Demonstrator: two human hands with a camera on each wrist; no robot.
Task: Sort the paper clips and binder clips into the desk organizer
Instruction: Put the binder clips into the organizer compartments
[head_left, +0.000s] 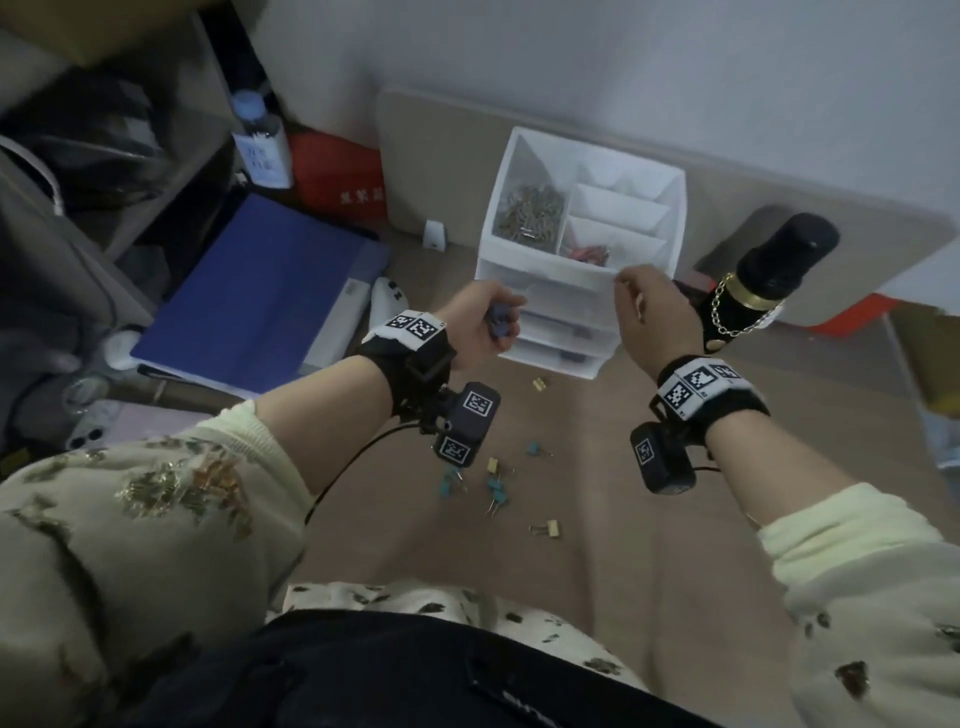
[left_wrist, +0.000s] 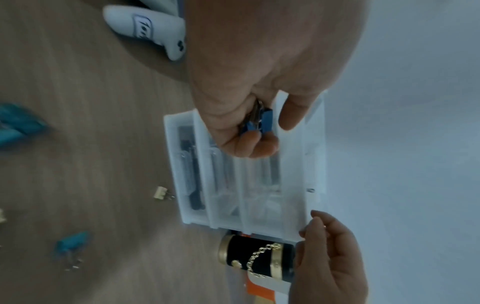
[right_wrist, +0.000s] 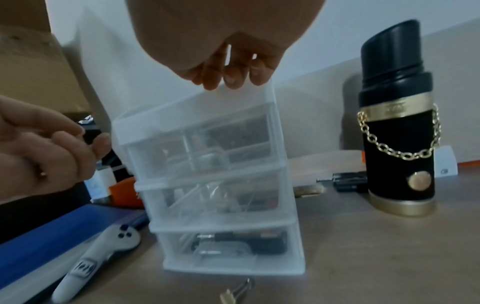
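Note:
The white desk organizer (head_left: 500, 270) (left_wrist: 259, 195) (right_wrist: 207, 144) has three clear drawers and open top compartments. Silvery paper clips (head_left: 530, 213) fill its left compartment, and reddish clips (head_left: 589, 253) lie in the front right one. My left hand (head_left: 493, 322) (left_wrist: 254, 131) hovers at the organizer's front left, gripping blue binder clips (head_left: 500, 325) (left_wrist: 259, 121). My right hand (head_left: 623, 283) (right_wrist: 233, 80) rests its bent fingertips on the front right rim, with nothing visible in them. Teal (head_left: 493, 488) (left_wrist: 72, 242) and yellow binder clips (head_left: 553, 529) (left_wrist: 159, 192) lie loose on the desk.
A black and gold flask (head_left: 769, 270) (right_wrist: 400, 133) stands right of the organizer. A blue folder (head_left: 260, 291) and a white pen-shaped device (head_left: 387, 296) (right_wrist: 98, 259) lie to the left. A water bottle (head_left: 260, 140) stands further back left.

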